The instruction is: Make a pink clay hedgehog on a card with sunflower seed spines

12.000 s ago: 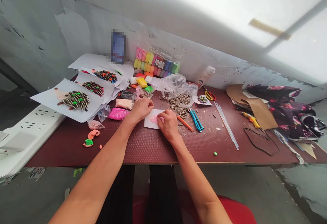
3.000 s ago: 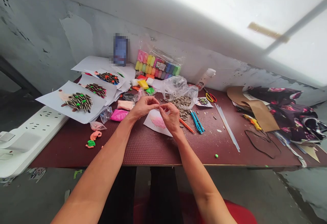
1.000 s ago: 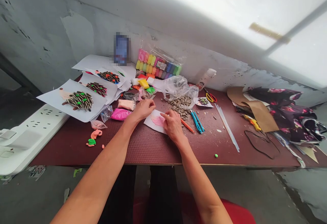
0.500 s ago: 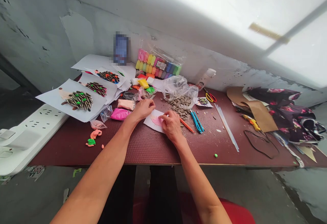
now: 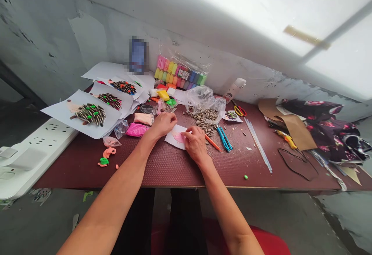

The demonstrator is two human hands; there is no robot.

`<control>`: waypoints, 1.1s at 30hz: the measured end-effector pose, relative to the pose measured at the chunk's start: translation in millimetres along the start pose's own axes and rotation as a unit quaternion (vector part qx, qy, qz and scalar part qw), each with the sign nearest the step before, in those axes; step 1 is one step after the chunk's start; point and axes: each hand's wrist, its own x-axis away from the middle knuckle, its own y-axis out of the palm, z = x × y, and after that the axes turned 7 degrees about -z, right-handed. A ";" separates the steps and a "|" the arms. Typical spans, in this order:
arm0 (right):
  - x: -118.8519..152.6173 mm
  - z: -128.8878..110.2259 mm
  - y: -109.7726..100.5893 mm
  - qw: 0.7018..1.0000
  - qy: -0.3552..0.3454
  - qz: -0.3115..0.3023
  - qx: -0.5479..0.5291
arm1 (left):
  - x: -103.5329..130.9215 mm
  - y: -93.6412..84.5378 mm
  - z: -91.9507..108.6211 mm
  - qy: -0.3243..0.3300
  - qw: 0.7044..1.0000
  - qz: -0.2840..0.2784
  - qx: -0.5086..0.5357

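Note:
A small white paper card (image 5: 171, 142) lies on the table before me, with a flat pink and pale peach clay shape (image 5: 178, 136) on it. At the card's upper left edge is my left hand (image 5: 164, 124), its fingers curled together; what they hold, if anything, is hidden. My right hand (image 5: 195, 142) rests over the card's right side, thumb and fingers drawn together with the tips at the pink clay. Whether anything is pinched there cannot be made out. Behind the hands are striped sunflower seeds (image 5: 207, 117), partly under a clear plastic bag (image 5: 203, 97).
An orange pencil-like stick (image 5: 213, 143) and a blue utility knife (image 5: 224, 138) lie right of my right hand. Scissors (image 5: 240, 111), clear glue sticks (image 5: 258, 145) and a yellow glue gun (image 5: 287, 140) are farther right. Seed hedgehog pictures (image 5: 59, 109), pink clay (image 5: 137, 130) and a power strip (image 5: 48, 140) are left.
The card has shifted slightly to the right and away from me between my hands. Both hands stay in nearly the same place and pose.

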 end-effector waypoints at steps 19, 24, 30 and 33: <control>1.4 0.2 1.1 1.000 0.001 -0.019 0.016 | 1.7 -0.4 5.9 0.031 0.998 -0.049 0.013; -0.1 -0.3 2.3 0.999 0.011 -0.028 0.027 | 2.3 -1.3 7.0 0.027 0.998 -0.054 0.007; 2.0 0.9 1.8 1.000 0.025 0.005 -0.012 | 2.2 -1.9 7.6 0.024 0.998 -0.056 -0.009; 3.5 0.5 1.5 1.000 0.013 -0.002 -0.002 | 2.2 -2.0 8.0 0.023 0.998 -0.059 -0.019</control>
